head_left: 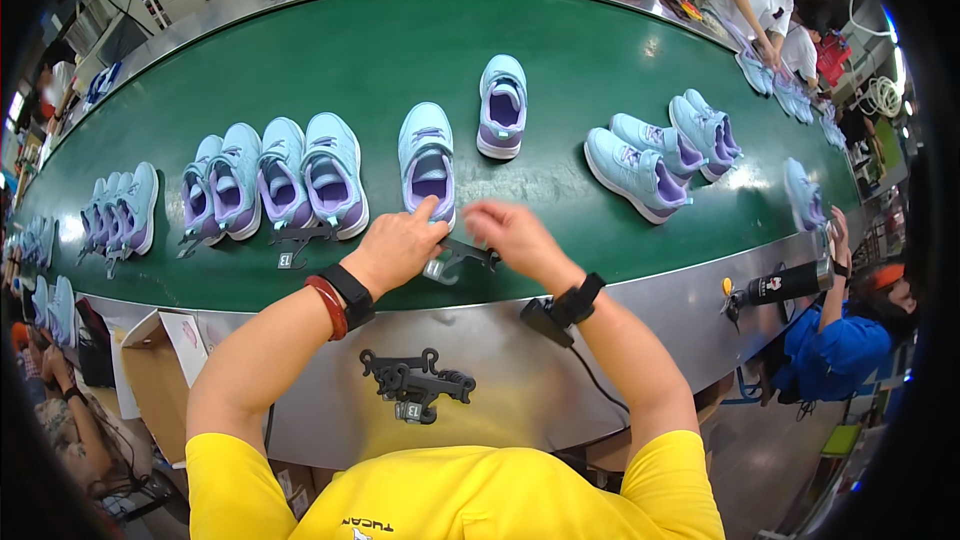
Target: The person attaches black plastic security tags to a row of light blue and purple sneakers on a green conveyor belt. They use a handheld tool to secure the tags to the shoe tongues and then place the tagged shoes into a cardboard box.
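Note:
My left hand (395, 248) is closed on the heel of a light blue and lilac shoe (426, 145), one finger over its collar. A black shoe hanger (465, 253) juts out from beside that heel, its hook hanging toward me. My right hand (515, 238) is just above the hanger's free end; motion smears its fingers, so I cannot tell if they touch it. A single matching shoe (501, 110) stands a little farther off to the right. On the metal ledge before me lies a pile of black hangers (415, 382).
The green conveyor belt (560, 30) carries rows of matching shoes (285, 175) with hangers at left and several loose shoes (640, 175) at right. A black bottle (790, 283) lies at the right ledge. An open carton (160, 370) sits lower left. Other people work around the belt.

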A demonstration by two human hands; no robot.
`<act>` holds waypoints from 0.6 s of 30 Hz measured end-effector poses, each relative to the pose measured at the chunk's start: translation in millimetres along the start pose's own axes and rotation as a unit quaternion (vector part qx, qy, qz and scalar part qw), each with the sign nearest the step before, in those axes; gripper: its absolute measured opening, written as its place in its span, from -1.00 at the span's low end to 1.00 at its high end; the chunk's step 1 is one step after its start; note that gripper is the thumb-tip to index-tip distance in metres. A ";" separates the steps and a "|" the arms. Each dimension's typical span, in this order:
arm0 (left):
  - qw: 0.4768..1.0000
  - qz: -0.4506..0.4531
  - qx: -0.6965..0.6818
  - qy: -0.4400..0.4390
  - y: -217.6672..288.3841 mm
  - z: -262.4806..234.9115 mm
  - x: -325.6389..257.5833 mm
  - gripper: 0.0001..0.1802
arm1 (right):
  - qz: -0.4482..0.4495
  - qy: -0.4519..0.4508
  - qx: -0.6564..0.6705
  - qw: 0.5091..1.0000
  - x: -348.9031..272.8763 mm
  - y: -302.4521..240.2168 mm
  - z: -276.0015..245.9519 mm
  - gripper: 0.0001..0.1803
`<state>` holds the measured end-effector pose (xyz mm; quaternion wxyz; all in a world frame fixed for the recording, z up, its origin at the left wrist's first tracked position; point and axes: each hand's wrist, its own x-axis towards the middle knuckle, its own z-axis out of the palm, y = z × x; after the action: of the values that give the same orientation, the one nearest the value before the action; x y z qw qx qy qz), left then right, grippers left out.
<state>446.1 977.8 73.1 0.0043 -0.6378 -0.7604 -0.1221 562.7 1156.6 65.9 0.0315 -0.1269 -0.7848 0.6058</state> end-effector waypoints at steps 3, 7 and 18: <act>0.998 -0.048 0.018 -0.028 7.7 -6.0 6.1 -0.62 | -0.153 0.188 -0.245 0.939 38.5 1.3 -41.7 -0.56; 0.991 -0.125 -0.038 -0.019 12.0 -10.7 6.2 -0.53 | -0.243 0.155 -0.420 0.861 78.6 8.0 -83.8 -0.54; 0.966 -0.210 -0.152 -0.010 2.8 2.0 15.0 -0.68 | -0.256 0.033 -0.528 0.809 56.2 -6.9 -67.3 -0.70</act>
<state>446.3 993.2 74.2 -0.1263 -0.4578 -0.8501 -0.2278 520.9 1231.8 84.4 0.1393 0.0612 -0.9863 0.0637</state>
